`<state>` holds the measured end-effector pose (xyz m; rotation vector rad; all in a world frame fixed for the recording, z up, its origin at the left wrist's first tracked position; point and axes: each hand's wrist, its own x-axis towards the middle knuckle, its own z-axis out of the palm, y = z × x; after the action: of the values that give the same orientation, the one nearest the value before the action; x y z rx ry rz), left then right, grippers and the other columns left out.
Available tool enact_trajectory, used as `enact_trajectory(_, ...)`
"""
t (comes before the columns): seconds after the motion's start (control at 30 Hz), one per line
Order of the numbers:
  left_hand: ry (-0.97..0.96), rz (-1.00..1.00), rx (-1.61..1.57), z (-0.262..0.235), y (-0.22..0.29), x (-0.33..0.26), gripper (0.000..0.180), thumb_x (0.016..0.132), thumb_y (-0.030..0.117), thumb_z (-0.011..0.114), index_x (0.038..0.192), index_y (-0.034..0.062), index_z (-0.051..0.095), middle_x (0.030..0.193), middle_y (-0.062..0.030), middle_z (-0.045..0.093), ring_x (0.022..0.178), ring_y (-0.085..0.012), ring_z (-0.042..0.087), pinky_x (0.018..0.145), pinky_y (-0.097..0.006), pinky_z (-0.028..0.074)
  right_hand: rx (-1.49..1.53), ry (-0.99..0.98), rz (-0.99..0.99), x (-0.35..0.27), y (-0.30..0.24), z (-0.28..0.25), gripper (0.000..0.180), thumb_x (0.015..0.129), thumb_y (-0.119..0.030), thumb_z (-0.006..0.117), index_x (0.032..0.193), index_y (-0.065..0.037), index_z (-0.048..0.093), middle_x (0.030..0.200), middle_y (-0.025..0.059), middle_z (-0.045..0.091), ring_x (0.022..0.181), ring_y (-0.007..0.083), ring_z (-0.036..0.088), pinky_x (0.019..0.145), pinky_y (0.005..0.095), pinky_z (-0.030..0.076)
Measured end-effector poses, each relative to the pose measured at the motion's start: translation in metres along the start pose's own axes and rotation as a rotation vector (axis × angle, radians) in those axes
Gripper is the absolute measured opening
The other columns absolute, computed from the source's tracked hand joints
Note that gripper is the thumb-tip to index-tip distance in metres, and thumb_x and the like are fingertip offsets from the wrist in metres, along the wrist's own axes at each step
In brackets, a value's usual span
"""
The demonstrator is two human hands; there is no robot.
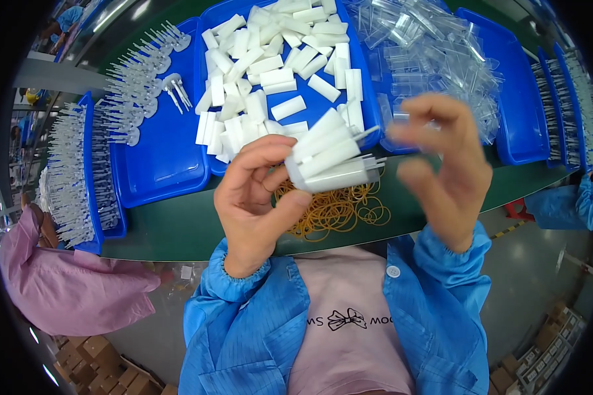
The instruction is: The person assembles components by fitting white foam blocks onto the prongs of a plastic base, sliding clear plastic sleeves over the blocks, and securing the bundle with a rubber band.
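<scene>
My left hand (260,197) holds a pronged clear plastic piece (296,172) by its base, between thumb and fingers. White foam blocks (336,153) sit on its prongs, whose tips poke out at the right, and a clear plastic sleeve (342,174) seems to cover the lowest block. My right hand (448,158), slightly blurred, is raised just right of the piece with fingers and thumb apart and nothing visible between them. Under the held piece lies a pile of yellow-brown rubber bands (323,214) on the green table (168,230).
A blue tray (201,79) of white foam blocks stands ahead. To its right is a heap of clear plastic sleeves (441,72). A blue tray (161,174) at left has pronged pieces (132,99) along it. Racks of pronged pieces (72,174) flank both sides. A person's pink sleeve (72,283) is at left.
</scene>
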<state>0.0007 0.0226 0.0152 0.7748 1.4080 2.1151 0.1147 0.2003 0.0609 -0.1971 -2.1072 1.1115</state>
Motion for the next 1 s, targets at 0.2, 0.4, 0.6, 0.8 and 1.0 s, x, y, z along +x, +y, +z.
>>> enact_trajectory(0.2, 0.088, 0.001, -0.043, -0.002, 0.002, 0.001, 0.054, 0.072, -0.01, 0.063, 0.123, -0.0065, 0.045, 0.117, -0.0164, 0.052, 0.112, -0.0224, 0.052, 0.096, -0.036, 0.045, -0.767, -0.214, -0.152, 0.037, 0.063, -0.024, 0.016, 0.069, -0.008, 0.07, 0.085, -0.008, 0.069, 0.092, 0.0057, 0.058, 0.082, 0.0251, 0.054, 0.072, 0.0364, 0.041)
enact_trajectory(0.4, 0.075, 0.076, 0.186, -0.001, 0.002, 0.002, 0.058, 0.069, -0.009, 0.065, 0.124, -0.0057, 0.047, 0.116, -0.0148, 0.051, 0.111, -0.0217, 0.052, 0.094, -0.036, 0.047, -0.975, -0.499, -0.132, 0.05, 0.087, -0.02, 0.016, 0.068, -0.011, 0.071, 0.084, -0.009, 0.069, 0.083, 0.0065, 0.057, 0.087, 0.0265, 0.054, 0.075, 0.0387, 0.04)
enact_trajectory(0.6, 0.05, 0.215, 0.357, -0.006, 0.0, 0.003, 0.054, 0.066, -0.007, 0.067, 0.118, -0.0052, 0.053, 0.113, -0.0141, 0.05, 0.108, -0.0223, 0.054, 0.092, -0.034, 0.049, -0.573, -0.382, -0.043, 0.052, 0.07, -0.022, 0.027, 0.076, -0.007, 0.065, 0.103, -0.009, 0.062, 0.091, 0.0064, 0.061, 0.081, 0.0197, 0.057, 0.071, 0.0323, 0.044)
enact_trajectory(0.8, 0.04, 0.216, 0.277, -0.004, 0.002, 0.003, 0.052, 0.066, -0.007, 0.067, 0.116, -0.007, 0.054, 0.113, -0.0145, 0.05, 0.108, -0.0227, 0.054, 0.094, -0.034, 0.048, 0.394, -0.079, 0.316, 0.033, 0.014, -0.019, 0.031, 0.085, -0.001, 0.052, 0.115, 0.005, 0.05, 0.106, 0.0147, 0.061, 0.088, 0.0144, 0.059, 0.078, 0.0268, 0.046)
enact_trajectory(1.0, 0.004, 0.046, -0.059, 0.001, 0.008, 0.001, 0.055, 0.07, -0.009, 0.062, 0.123, -0.0081, 0.047, 0.118, -0.0151, 0.048, 0.112, -0.0243, 0.053, 0.098, -0.037, 0.044, 0.665, 0.02, 0.151, 0.006, 0.015, -0.009, 0.029, 0.084, 0.002, 0.051, 0.113, 0.005, 0.051, 0.11, 0.0174, 0.055, 0.097, 0.024, 0.06, 0.082, 0.0342, 0.051)
